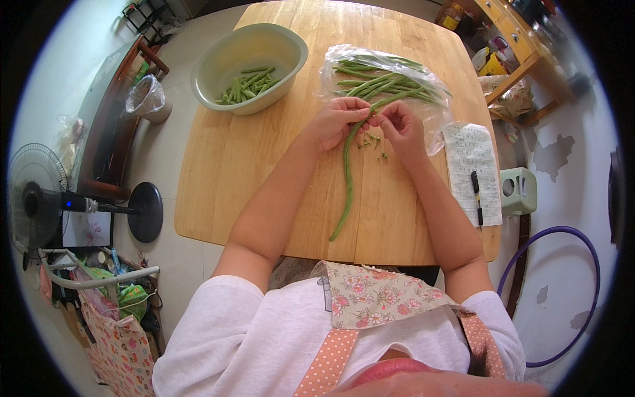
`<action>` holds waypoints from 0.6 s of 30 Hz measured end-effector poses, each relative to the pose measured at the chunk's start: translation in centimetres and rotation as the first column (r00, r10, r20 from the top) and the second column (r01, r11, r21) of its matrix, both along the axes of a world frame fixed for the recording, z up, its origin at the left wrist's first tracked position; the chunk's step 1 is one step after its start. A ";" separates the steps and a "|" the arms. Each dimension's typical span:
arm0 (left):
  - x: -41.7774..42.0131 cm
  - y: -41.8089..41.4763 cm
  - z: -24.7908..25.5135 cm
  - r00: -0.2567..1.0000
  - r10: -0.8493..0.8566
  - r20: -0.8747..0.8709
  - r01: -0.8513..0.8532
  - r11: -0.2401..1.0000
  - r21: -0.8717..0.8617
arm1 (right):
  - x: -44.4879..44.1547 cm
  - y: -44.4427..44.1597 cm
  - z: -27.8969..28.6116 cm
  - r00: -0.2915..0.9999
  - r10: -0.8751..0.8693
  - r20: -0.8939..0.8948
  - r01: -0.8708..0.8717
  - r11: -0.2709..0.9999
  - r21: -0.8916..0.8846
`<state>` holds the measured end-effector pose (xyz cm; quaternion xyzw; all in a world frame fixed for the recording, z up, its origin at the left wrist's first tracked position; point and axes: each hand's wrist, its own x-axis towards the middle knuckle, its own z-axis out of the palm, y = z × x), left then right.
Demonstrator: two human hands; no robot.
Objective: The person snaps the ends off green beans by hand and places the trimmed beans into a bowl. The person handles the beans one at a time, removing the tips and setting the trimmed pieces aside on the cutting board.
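A long green bean [348, 183] hangs down from my left hand [341, 120], whose thumb and fingers pinch it near its upper part. My right hand [403, 128] is close against it, thumb and forefinger together at the bean; whether they grip it is hard to tell. Small bean tips [368, 141] lie on the wooden table [258, 183] below the hands. Whole long beans [377, 82] rest on a clear plastic bag [436, 116] just beyond. Cut bean pieces [250, 85] lie in a pale oval basin [211, 94] at the back left.
On the table's right side, a handwritten sheet [469, 149] carries a black pen [476, 198]. Right of the table stands a pale green stool [518, 191]. To the left are a lined bin [156, 106] and a standing fan [37, 198].
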<state>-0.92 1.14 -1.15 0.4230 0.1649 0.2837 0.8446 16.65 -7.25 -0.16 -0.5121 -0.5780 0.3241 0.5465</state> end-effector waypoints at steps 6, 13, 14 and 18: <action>0.0 0.0 0.1 1.000 -0.004 0.005 0.004 1.000 0.021 | -0.1 -0.2 0.2 1.000 -0.009 -0.028 0.009 1.000 0.006; 0.0 -0.1 0.1 1.000 -0.008 0.015 0.008 1.000 0.008 | 0.2 0.0 -0.2 0.999 0.013 -0.032 -0.013 1.000 0.012; 0.0 0.0 0.0 1.000 -0.009 0.017 0.009 1.000 0.005 | 0.2 0.0 -0.3 0.998 0.019 -0.053 -0.018 1.000 0.020; 0.0 0.0 -0.1 1.000 -0.008 0.016 0.008 1.000 -0.003 | 0.2 0.0 -0.4 0.997 0.031 -0.071 -0.029 0.999 0.030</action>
